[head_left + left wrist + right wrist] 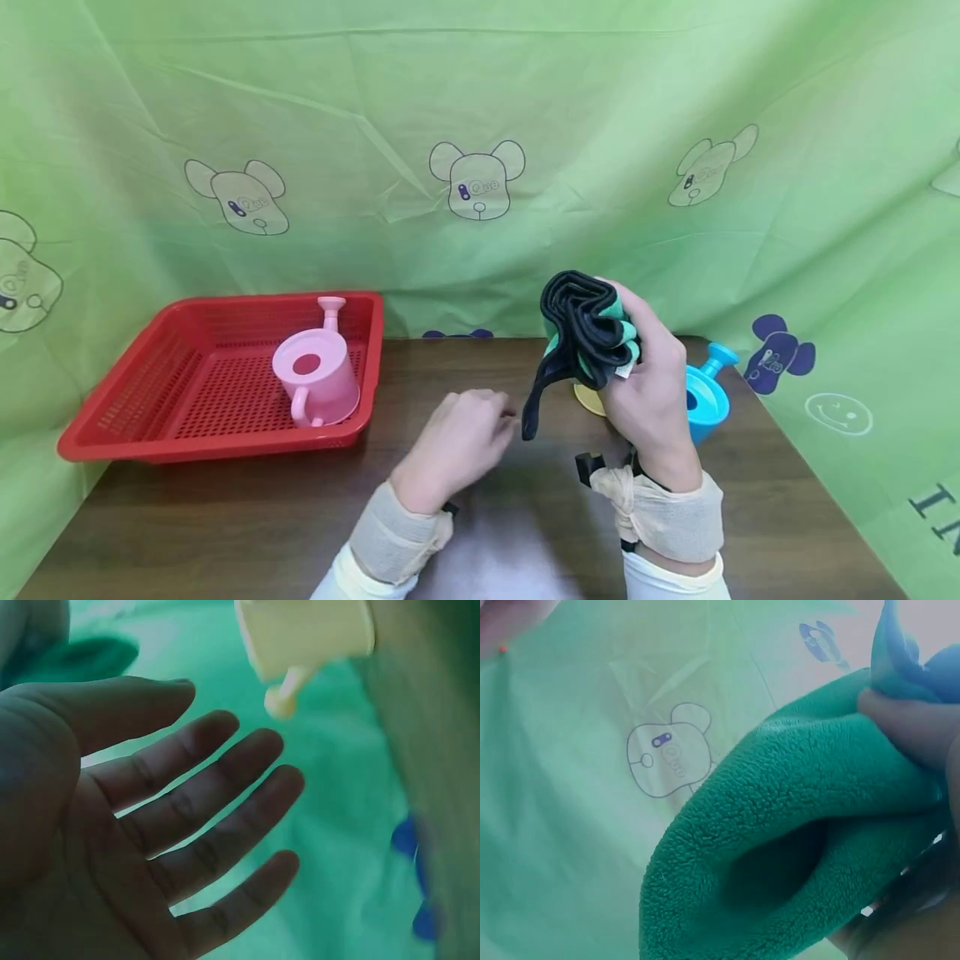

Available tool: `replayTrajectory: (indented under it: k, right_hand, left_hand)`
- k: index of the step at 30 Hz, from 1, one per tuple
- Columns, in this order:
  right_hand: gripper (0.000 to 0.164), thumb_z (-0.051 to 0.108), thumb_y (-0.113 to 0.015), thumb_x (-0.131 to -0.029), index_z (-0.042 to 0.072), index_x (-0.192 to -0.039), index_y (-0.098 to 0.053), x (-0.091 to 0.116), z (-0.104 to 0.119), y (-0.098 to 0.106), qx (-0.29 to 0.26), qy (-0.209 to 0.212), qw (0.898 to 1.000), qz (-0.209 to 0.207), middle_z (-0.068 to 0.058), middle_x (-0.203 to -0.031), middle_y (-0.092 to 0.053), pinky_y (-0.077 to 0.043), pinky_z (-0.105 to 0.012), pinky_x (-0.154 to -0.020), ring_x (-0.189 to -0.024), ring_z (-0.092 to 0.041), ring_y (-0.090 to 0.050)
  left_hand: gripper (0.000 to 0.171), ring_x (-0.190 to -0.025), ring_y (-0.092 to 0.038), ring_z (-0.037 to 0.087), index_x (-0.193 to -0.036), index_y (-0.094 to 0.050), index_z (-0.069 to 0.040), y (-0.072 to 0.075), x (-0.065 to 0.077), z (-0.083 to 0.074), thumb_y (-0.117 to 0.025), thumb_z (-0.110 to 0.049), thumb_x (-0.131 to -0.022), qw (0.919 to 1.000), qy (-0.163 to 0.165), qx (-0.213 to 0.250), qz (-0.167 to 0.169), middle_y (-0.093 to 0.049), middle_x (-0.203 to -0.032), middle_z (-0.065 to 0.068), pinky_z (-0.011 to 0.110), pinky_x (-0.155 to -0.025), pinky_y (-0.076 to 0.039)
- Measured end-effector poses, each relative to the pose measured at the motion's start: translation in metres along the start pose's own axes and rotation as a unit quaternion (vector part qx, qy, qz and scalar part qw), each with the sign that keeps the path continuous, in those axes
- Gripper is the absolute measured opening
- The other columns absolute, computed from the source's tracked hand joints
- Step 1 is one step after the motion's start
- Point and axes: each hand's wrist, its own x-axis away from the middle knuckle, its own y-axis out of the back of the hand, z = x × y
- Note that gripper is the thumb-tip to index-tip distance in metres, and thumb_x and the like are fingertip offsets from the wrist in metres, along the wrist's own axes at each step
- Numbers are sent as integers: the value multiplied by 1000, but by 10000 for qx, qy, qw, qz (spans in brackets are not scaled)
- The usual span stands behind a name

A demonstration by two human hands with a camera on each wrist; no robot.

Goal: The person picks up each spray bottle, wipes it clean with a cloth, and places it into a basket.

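My right hand (651,392) grips a folded, fleecy green cloth with black edging (577,325), held up above the right part of the table. A black end of it hangs down on the left side. The right wrist view shows the cloth's soft green pile (780,769) bulging out around a dark fold, with fingers at its edge. Left of the cloth, over the middle of the table, my left hand (459,446) holds nothing. Its fingers are spread and loosely extended in the left wrist view. A yellow watering can (307,634) stands beyond the hands, mostly hidden in the head view.
A red plastic basket (142,450) sits at the left of the brown table (300,533), with a pink watering can (330,387) inside it. Behind my right wrist stands a blue watering can (708,404). A green printed curtain (480,258) hangs along the back and sides.
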Motion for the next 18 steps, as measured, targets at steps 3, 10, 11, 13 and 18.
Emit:
replayTrajectory:
  k: [3, 10, 11, 13, 18]
  right_hand:
    - [51, -12, -68, -90, 6, -138, -67, -2, 1, 1, 30, -127, 9994, -305, -13, -130, -73, -51, -26, -108, -122, -10, -68]
    - [52, -14, -68, -88, 5, -137, -67, -2, 1, 3, -5, -396, 9950, -911, -2, -127, -75, -52, -26, -107, -120, -10, -70]
    - [52, -13, -68, -88, 5, -137, -67, -2, 1, 3, -16, -425, 9946, -949, -1, -127, -75, -52, -27, -108, -121, -11, -70]
    - [52, -12, -69, -88, 5, -137, -67, -2, 1, 4, -29, -475, 9938, -1009, 1, -128, -75, -52, -28, -108, -121, -12, -70]
    - [50, -11, -72, -87, 3, -135, -68, -4, 2, 5, -127, -504, 9918, -1166, 2, -127, -74, -51, -30, -109, -121, -15, -69]
  left_hand:
    - [13, -65, -68, 13, -86, -75, -15, -18, -4, -18, -74, -23, -96, 9991, -356, -207, 140, -70, -75, -4, 30, -60, -54]
    - [21, -93, -73, 13, -110, -73, -18, -49, -12, -54, -76, -21, -89, 9967, -631, -312, 393, -75, -100, -7, 32, -80, -53]
    - [27, -96, -73, 13, -113, -72, -18, -52, -14, -57, -77, -19, -86, 9967, -684, -260, 342, -74, -104, -6, 33, -82, -54]
    - [31, -100, -73, 14, -116, -71, -18, -58, -19, -60, -78, -19, -86, 9959, -882, 44, 208, -74, -108, -5, 33, -86, -56]
    - [24, -103, -73, 17, -122, -66, -10, -74, -36, -64, -65, -24, -102, 9744, -1385, 1738, 339, -75, -114, 4, 23, -90, -56]
